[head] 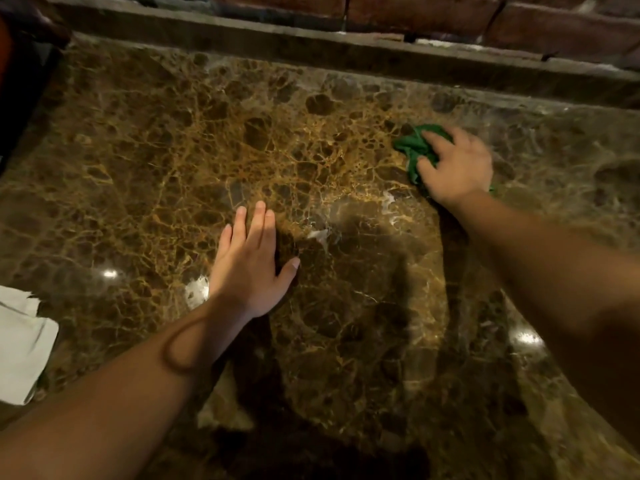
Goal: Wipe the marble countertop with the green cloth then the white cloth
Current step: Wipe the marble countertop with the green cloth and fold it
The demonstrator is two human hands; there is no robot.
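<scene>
The brown veined marble countertop (pixel 173 161) fills the view. My right hand (pixel 457 166) grips a crumpled green cloth (pixel 414 147) and holds it down on the marble at the right, with most of the cloth hidden under the palm. My left hand (pixel 251 261) lies flat on the counter near the middle, fingers straight, holding nothing. A white cloth (pixel 20 344) lies on the counter at the left edge of the view, apart from both hands.
A raised stone ledge (pixel 346 53) runs along the back of the counter, with a brick wall (pixel 433 15) behind it. A dark edge (pixel 20 109) borders the counter at the far left. Small pale smears (pixel 320 234) show near the middle.
</scene>
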